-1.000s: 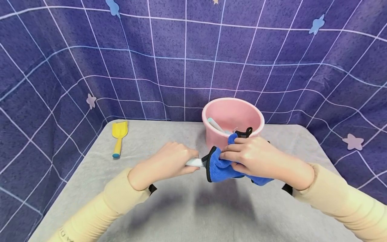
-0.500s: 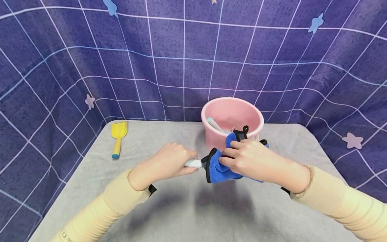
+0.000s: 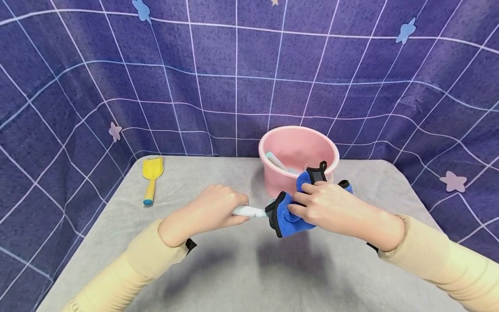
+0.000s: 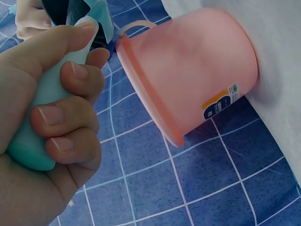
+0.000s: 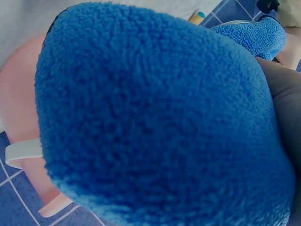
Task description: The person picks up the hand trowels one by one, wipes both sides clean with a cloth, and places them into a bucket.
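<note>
Head view: my left hand [image 3: 206,212] fists the smooth pale handle [image 3: 247,211]; right hand [image 3: 331,208] clutches the fluffy blue cloth [image 3: 290,214] bunched over its far end, above the grey worktop [image 3: 234,268], before the round pink bucket [image 3: 298,151].
Left wrist: fingers [image 4: 70,113] curled round the mint plastic handle.
Right wrist: terry pile fills the frame; tool head hidden.

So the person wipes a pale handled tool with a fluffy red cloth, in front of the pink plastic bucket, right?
Not quite: the fluffy cloth is blue, not red, as the head view shows. The right hand does grip it around the tool, before the pink plastic bucket.
</note>
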The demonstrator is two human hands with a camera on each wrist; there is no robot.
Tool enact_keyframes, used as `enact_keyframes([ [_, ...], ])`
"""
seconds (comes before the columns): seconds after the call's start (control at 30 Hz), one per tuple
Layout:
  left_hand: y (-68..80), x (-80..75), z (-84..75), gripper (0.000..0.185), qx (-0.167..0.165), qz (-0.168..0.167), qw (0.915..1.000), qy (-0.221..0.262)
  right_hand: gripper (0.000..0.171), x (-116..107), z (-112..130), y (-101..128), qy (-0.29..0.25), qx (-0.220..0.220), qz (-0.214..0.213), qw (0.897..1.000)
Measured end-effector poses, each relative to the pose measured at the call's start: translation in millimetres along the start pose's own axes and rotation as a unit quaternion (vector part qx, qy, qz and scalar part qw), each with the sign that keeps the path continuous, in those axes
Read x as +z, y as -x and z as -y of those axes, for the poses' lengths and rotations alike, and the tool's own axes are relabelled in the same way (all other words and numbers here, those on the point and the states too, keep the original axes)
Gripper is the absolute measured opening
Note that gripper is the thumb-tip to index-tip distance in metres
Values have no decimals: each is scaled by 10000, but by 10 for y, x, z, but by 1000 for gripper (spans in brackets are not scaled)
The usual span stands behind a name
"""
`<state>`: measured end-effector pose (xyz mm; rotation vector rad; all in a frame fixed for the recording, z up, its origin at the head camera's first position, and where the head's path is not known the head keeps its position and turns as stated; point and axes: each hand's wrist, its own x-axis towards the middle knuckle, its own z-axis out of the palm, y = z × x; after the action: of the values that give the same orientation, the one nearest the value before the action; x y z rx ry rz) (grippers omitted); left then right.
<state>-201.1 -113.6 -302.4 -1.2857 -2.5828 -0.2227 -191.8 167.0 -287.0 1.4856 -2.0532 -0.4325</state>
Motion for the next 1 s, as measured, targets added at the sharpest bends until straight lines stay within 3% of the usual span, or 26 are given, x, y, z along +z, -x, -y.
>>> enact_keyframes([
  [0.57,170,22,115,26,-154,-33,9998,80,24,51,-5,148,-2,178,-70,9998],
  [0.7,225,4,135,25,-216,11,9998,47,19,61,-3,176,-69,205,-296,9993],
  [1.0,350,-42,162,25,-427,92,9990,115,36,98,-1,231,-96,239,-766,9967],
])
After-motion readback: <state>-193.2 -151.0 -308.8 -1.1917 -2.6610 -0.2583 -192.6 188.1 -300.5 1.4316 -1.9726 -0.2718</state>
